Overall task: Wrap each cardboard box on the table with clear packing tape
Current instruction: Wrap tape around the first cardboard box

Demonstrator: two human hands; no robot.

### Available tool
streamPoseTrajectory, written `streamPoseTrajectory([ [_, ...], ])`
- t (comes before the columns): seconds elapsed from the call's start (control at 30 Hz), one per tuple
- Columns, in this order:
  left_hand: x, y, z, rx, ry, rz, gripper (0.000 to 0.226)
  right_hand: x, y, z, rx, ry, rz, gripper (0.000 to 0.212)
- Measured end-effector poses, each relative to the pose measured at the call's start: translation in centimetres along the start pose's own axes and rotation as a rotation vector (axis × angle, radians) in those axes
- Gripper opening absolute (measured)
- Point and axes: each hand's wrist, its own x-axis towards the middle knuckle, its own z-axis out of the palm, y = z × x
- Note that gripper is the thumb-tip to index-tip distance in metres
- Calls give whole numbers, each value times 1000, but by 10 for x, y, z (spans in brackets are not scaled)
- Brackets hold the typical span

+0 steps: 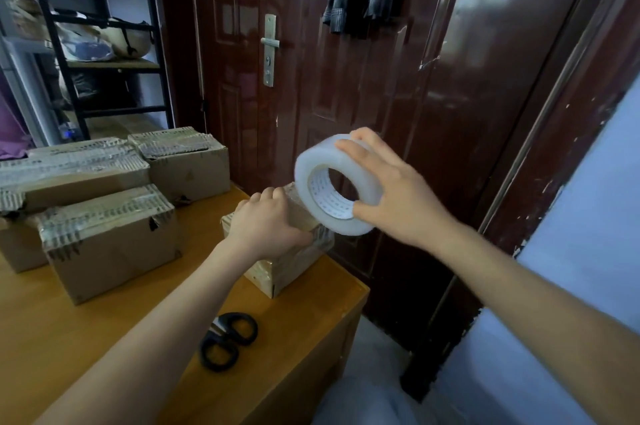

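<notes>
Four cardboard boxes on wooden table, before dark door

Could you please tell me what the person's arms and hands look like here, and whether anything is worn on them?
Both arms are bare as far up as the head view shows, with no sleeve in view. The left hand and right hand wear no gloves. No ring, watch or bracelet shows on the visible fingers or wrists. The nails are hard to make out.

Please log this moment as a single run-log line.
left hand: holds small box | right hand: grips tape roll | scissors: idle
</notes>
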Motion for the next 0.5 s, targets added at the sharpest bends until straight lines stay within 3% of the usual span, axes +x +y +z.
streamPoseTrajectory([
  [0.13, 0, 0, -1, -11, -10, 4, 90, -23, 17, -32, -199, -440, 13, 81],
  [0.37, -3, 6, -7, -112, -21, 17, 109, -60, 23, -31, -384, -979, 139, 79],
  [0.43, -3, 8, -8, -188, -21, 7, 110, -63, 24, -23, -327, -1016, 166, 80],
  [0.5, 0, 3, -13, -336, -26, -41, 105, -61, 24, -26, -331, -948, 157, 81],
])
